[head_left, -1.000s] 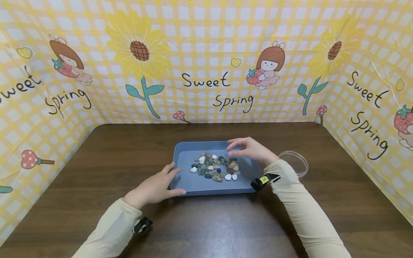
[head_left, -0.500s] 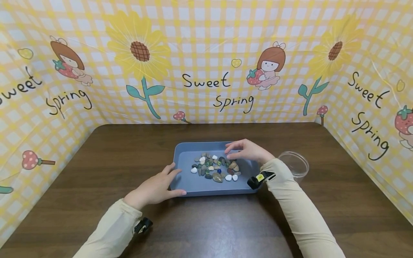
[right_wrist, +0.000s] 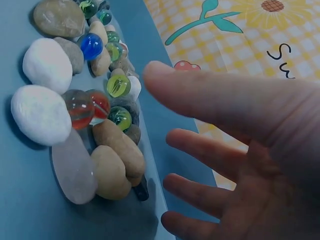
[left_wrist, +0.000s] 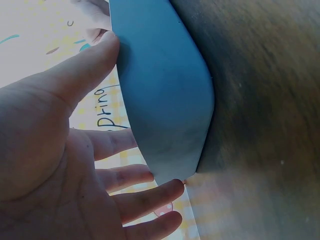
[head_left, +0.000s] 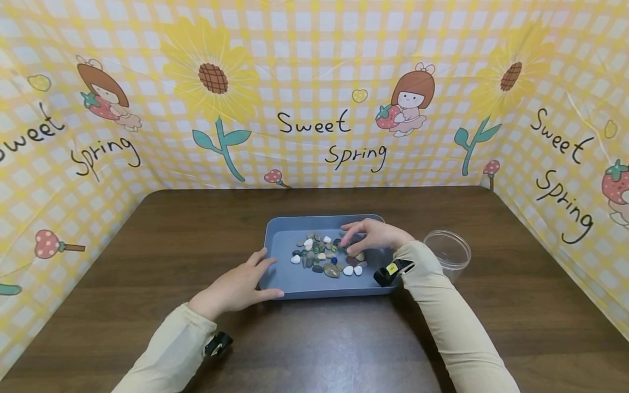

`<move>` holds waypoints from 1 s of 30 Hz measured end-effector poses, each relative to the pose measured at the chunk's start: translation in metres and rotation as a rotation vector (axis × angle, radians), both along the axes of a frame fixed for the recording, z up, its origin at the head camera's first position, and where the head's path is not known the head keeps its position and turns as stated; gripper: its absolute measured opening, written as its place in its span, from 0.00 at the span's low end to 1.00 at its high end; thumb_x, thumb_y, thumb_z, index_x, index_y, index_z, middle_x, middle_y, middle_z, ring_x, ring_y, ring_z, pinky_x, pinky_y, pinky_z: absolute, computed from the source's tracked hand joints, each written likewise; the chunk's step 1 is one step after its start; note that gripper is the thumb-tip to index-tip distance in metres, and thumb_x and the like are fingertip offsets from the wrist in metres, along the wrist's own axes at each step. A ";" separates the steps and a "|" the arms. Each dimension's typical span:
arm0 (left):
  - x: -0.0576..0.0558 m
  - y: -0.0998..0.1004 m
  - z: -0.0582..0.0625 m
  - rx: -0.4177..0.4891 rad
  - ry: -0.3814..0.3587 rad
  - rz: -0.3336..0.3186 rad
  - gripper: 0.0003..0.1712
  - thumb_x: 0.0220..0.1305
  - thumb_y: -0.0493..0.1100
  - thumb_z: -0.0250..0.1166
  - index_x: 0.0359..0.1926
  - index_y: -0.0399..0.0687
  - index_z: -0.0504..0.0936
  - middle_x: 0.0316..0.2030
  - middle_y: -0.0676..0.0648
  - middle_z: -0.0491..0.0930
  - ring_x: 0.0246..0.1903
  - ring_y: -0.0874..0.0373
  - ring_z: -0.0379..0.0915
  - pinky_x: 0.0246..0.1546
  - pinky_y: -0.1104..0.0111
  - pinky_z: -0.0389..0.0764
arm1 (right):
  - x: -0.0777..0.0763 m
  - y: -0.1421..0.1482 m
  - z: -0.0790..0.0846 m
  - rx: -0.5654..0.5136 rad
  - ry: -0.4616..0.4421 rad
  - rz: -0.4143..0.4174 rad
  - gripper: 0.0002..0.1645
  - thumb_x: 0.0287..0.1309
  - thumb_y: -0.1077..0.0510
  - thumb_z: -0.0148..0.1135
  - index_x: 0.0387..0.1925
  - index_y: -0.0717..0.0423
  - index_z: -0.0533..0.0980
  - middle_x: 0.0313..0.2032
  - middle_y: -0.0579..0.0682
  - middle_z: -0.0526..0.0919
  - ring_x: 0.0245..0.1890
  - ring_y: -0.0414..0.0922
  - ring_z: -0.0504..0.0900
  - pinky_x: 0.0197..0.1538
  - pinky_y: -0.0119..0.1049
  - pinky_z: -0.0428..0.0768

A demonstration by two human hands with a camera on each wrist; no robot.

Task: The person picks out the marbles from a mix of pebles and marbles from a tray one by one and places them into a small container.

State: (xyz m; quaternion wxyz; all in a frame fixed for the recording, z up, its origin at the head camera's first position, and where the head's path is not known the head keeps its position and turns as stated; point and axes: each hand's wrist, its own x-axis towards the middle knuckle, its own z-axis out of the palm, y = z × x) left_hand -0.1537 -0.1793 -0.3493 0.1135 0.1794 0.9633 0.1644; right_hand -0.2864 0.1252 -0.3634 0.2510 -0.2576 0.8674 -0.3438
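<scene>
A shallow blue tray [head_left: 285,281] holds a spread of pebbles and glass marbles. My left hand [head_left: 238,284] rests at the tray's left end, thumb and fingers spread along the rim; the left wrist view shows the thumb on the tray wall [left_wrist: 165,95]. Over the right part of the pile hovers my right hand [head_left: 375,234], fingers loosely bent with nothing between them. Beneath it, the right wrist view shows tan pebbles [right_wrist: 110,172], white pebbles [right_wrist: 42,115], a blue marble [right_wrist: 91,46], red-streaked marbles [right_wrist: 82,110] and green-yellow marbles [right_wrist: 120,118].
A clear round container [head_left: 448,251] stands right of the tray, partly behind the right forearm. The brown wooden table [head_left: 314,349] extends all round the tray. A yellow checked cloth [head_left: 314,71] with printed figures walls the back and sides.
My right hand has moved left and nearer over the pebbles and marbles, its fingers lowering toward them. The left hand and the tray stay where they were.
</scene>
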 end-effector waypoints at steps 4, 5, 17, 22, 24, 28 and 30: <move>0.000 0.000 0.000 0.000 0.001 -0.001 0.45 0.58 0.65 0.60 0.66 0.39 0.63 0.69 0.30 0.52 0.62 0.36 0.63 0.54 0.48 0.72 | 0.000 0.000 -0.002 0.030 0.033 0.030 0.10 0.52 0.59 0.67 0.39 0.51 0.84 0.70 0.53 0.61 0.72 0.56 0.51 0.70 0.59 0.49; 0.000 0.000 0.000 0.001 0.001 -0.001 0.45 0.58 0.65 0.60 0.66 0.39 0.63 0.69 0.30 0.52 0.62 0.36 0.63 0.54 0.48 0.72 | 0.000 -0.001 -0.002 0.040 0.039 0.036 0.10 0.52 0.60 0.66 0.39 0.50 0.84 0.70 0.53 0.60 0.72 0.56 0.51 0.70 0.58 0.49; 0.000 0.000 0.000 0.002 -0.001 -0.003 0.45 0.58 0.65 0.59 0.67 0.39 0.62 0.69 0.30 0.52 0.62 0.36 0.63 0.54 0.48 0.72 | -0.002 -0.001 -0.005 0.093 0.046 0.098 0.09 0.53 0.60 0.66 0.38 0.51 0.84 0.70 0.56 0.58 0.72 0.60 0.49 0.70 0.59 0.47; 0.000 0.000 0.001 0.004 -0.005 0.001 0.45 0.58 0.64 0.60 0.67 0.39 0.62 0.69 0.30 0.51 0.63 0.36 0.63 0.55 0.48 0.72 | -0.003 -0.002 -0.006 0.117 0.051 0.108 0.08 0.53 0.59 0.66 0.37 0.51 0.85 0.70 0.57 0.58 0.72 0.60 0.49 0.70 0.58 0.48; 0.000 0.000 0.001 0.003 -0.007 0.003 0.45 0.58 0.64 0.60 0.67 0.39 0.62 0.69 0.30 0.51 0.63 0.36 0.62 0.55 0.48 0.72 | -0.003 -0.002 -0.007 0.117 0.051 0.110 0.08 0.53 0.59 0.66 0.37 0.51 0.85 0.70 0.57 0.58 0.72 0.60 0.50 0.70 0.58 0.48; 0.000 0.001 0.001 0.004 -0.009 0.005 0.45 0.58 0.64 0.60 0.67 0.39 0.62 0.69 0.30 0.51 0.63 0.36 0.62 0.55 0.48 0.72 | -0.002 -0.003 -0.007 0.119 0.073 0.117 0.07 0.52 0.59 0.67 0.35 0.51 0.85 0.69 0.57 0.60 0.72 0.60 0.52 0.70 0.57 0.51; 0.000 0.001 0.001 0.003 -0.007 0.004 0.45 0.58 0.64 0.60 0.67 0.39 0.62 0.69 0.30 0.52 0.63 0.36 0.62 0.55 0.48 0.72 | -0.001 -0.003 -0.007 0.122 0.080 0.109 0.06 0.52 0.58 0.67 0.34 0.50 0.85 0.69 0.57 0.60 0.72 0.59 0.52 0.70 0.57 0.51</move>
